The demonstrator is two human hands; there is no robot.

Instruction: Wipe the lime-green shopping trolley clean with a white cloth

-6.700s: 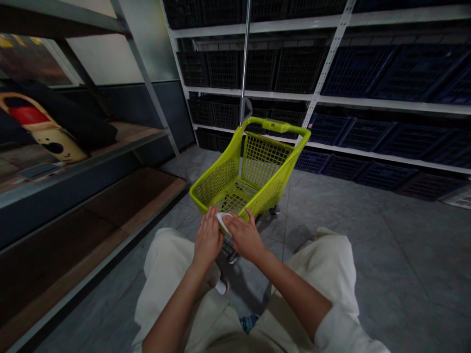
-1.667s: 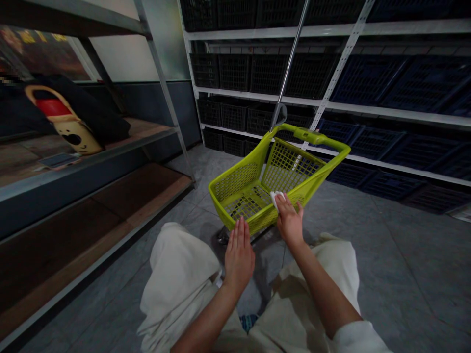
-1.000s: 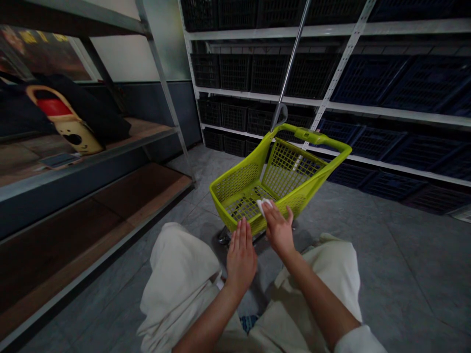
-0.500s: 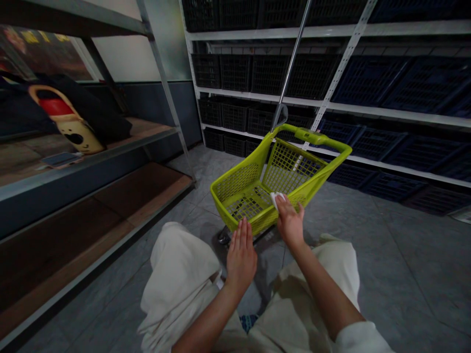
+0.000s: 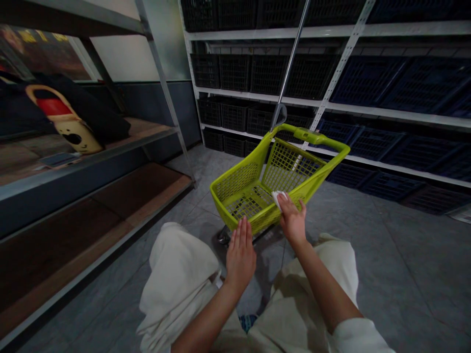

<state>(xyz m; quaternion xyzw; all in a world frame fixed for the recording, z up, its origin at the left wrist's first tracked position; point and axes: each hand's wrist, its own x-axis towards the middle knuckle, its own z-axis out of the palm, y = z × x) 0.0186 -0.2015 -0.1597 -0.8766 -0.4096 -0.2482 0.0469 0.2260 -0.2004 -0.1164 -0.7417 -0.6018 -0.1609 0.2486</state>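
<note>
A yellow-green plastic shopping cart (image 5: 235,177) with mesh sides stands on the floor in front of me, its handle at the far right. My left hand (image 5: 241,252) rests its outstretched fingers against the cart's near corner. Pressed to the cart's near side rim is a folded white cloth or tissue (image 5: 278,197), held under the fingers of my right hand (image 5: 292,218). The fingers of that hand cover part of it. A metal pole (image 5: 292,59) rises behind the cart's handle.
Black crates (image 5: 235,73) and blue crates (image 5: 371,83) fill a white rack (image 5: 253,95) at the back. On the left, a metal-framed shelf (image 5: 147,135) carries a cartoon-faced bottle (image 5: 77,135), a phone-like flat object (image 5: 61,159) and dark fabric (image 5: 99,105). Grey tiles (image 5: 390,260) make up the floor.
My right hand has slid slightly to the right along the cart's rim with the white cloth. My left hand stays at the corner, and the cart has hardly moved.
</note>
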